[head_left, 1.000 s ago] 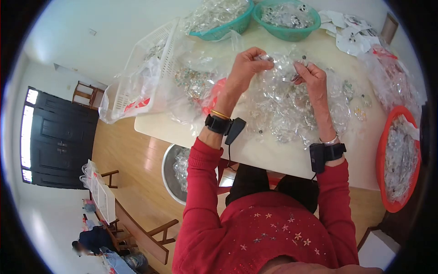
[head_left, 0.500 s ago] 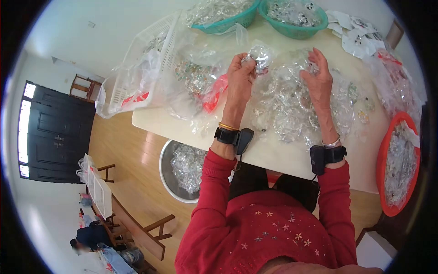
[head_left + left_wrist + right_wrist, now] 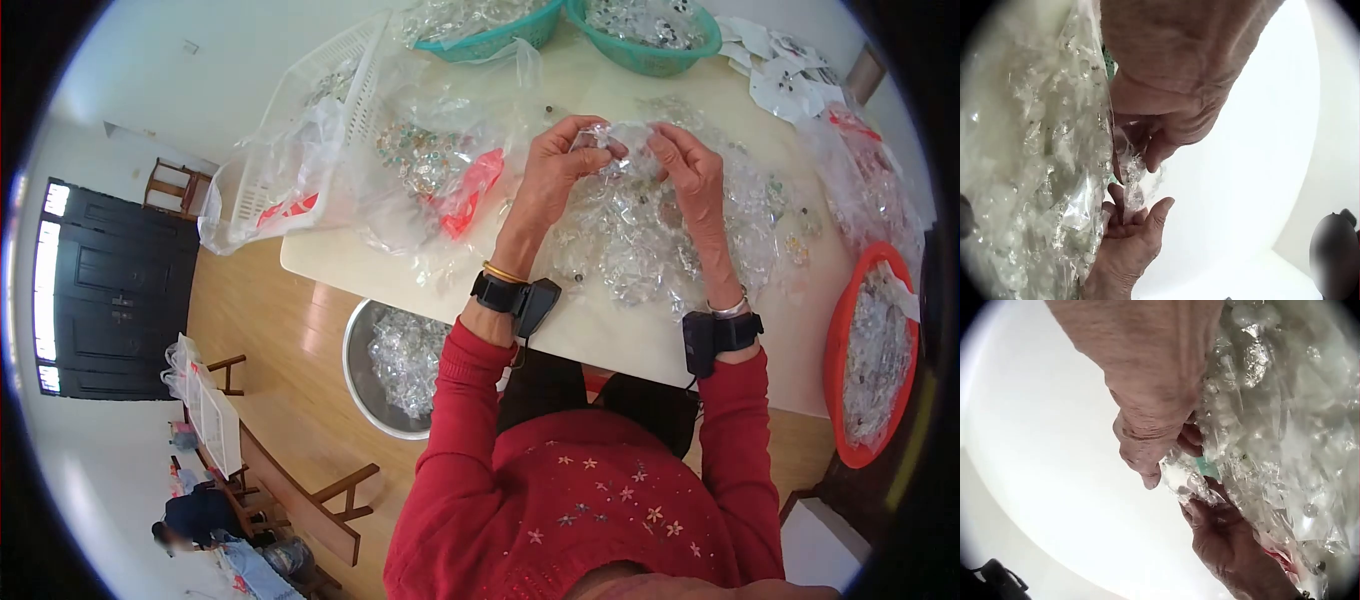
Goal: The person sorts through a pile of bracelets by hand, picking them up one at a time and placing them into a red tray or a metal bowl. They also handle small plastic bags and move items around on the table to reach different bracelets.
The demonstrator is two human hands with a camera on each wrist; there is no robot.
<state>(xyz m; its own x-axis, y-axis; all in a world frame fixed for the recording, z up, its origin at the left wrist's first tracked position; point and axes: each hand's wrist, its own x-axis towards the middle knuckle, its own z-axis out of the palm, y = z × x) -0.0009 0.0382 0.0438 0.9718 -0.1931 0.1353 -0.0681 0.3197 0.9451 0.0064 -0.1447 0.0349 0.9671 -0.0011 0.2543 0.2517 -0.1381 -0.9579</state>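
Observation:
My left hand (image 3: 560, 165) pinches a small clear plastic packet (image 3: 1132, 165) between thumb and fingers, above the heap. Opposite it, my right hand (image 3: 690, 175) has its fingers at the packet's other end, with the thumb (image 3: 1161, 212) standing apart from them in the left wrist view. Shiny bits show through the packet (image 3: 1185, 481) in the right wrist view, partly hidden by both hands. Just below the hands spreads a heap of clear plastic packets (image 3: 640, 245) on the pale table (image 3: 340, 255).
Teal baskets (image 3: 650, 60) of packets stand at the back, near white cards (image 3: 790, 85). A white crate (image 3: 290, 110) and a plastic bag with red print (image 3: 470, 195) lie to the left. A red basket (image 3: 832, 370) stands right; a metal basin (image 3: 355, 385) sits below the table's edge.
Both hands were apart half a second ago, the left holding a shiny packet and the right spread over the heap. Now they have come together at the packet.

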